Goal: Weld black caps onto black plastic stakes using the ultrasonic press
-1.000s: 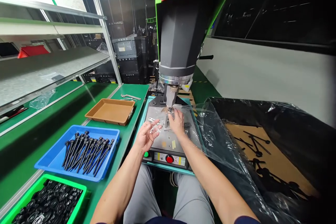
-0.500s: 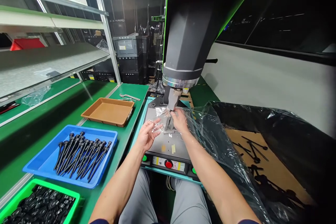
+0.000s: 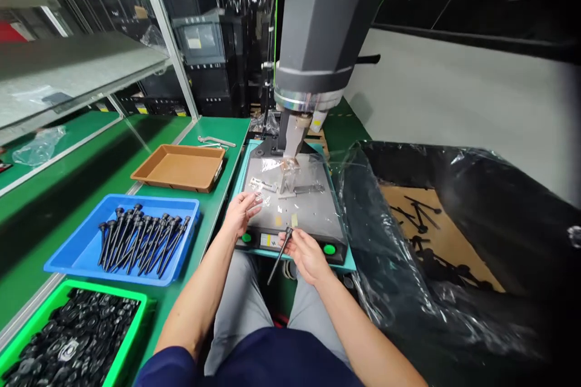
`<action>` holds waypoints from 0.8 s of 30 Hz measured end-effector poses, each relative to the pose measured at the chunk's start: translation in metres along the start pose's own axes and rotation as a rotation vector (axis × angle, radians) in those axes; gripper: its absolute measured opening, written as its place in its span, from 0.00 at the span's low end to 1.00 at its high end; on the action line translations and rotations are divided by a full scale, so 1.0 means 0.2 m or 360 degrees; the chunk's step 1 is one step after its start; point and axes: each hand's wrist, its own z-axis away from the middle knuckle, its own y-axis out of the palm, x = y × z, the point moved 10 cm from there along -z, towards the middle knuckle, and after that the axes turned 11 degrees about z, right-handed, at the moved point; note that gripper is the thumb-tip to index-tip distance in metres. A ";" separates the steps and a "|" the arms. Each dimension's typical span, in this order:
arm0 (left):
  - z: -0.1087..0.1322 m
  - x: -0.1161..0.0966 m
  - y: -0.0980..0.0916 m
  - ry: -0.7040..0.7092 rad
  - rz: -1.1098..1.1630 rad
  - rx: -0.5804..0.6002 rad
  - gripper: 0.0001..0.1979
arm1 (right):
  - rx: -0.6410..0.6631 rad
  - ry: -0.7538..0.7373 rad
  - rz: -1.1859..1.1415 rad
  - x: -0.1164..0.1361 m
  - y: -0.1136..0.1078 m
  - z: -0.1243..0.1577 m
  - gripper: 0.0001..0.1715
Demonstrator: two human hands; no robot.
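Note:
My right hand (image 3: pixel 309 255) pinches a black rod with a knobbed head (image 3: pixel 280 254) near that head; the thin end slants down to the left above my lap. My left hand (image 3: pixel 241 215) is at the front left of the press's grey base plate (image 3: pixel 313 213), palm inward, fingers loosely curled and apart. No object shows in it, though its fingertips lie close to a clear plastic sheet (image 3: pixel 271 164). This sheet spreads in front of the metal fixture (image 3: pixel 287 185), beneath the machine's metal tool head (image 3: pixel 296 134).
Left, on the green bench, are a brown tray (image 3: pixel 179 184), a blue tray (image 3: pixel 72 263) of similar rods, a green bin (image 3: pixel 136 332) of black round parts, and a wrench (image 3: pixel 218 141). A box lined with black plastic (image 3: pixel 376 236) holding rods stands right. Green buttons (image 3: pixel 329 249) line the base front.
My right hand has drawn back from the fixture toward my lap, with the black rod now plainly visible in it. My left hand has moved slightly left. The view has tilted downward.

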 end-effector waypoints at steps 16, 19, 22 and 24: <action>0.78 0.34 0.06 -0.0206 -0.0279 0.0289 0.16 | 0.0168 0.0236 -0.0088 -0.10 0.14 0.44 0.25; 0.77 0.37 0.00 -0.0220 -0.0222 0.0209 0.15 | 0.0197 0.0259 -0.0116 -0.12 0.17 0.46 0.24; 0.76 0.38 -0.04 -0.0251 -0.0143 0.0150 0.15 | 0.0201 0.0259 -0.0149 -0.11 0.18 0.47 0.21; 0.77 0.39 -0.06 -0.0289 -0.0084 0.0138 0.15 | 0.0238 0.0266 -0.0149 -0.11 0.18 0.49 0.18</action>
